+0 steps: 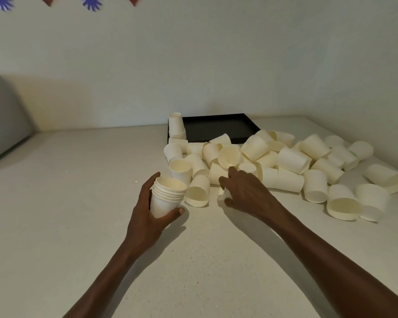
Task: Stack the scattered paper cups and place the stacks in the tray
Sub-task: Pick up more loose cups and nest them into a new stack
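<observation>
Here, the scene: a pale speckled table [78,203] carried a heap of scattered cream paper cups [285,161] across the centre and right of the frame.
Left hand: the left hand [147,214] held an upright nested stack of cream paper cups [167,196], fingers and thumb curled round its lower wall, just left of centre.
Right hand: the right hand [246,191] lay over a single white cup on its side [222,195] at the heap's near edge, fingers bent about it; whether they truly gripped it I could not tell.
Tray: the shallow black rectangular tray [216,129] sat behind the heap, one inverted cup stack [177,126] at its left corner.
Handling: the cups looked light, thin and easily crushed; probably best taken gently round the wall, near the stiffer rolled rim.
Progress: seemingly early, most cups unstacked.
</observation>
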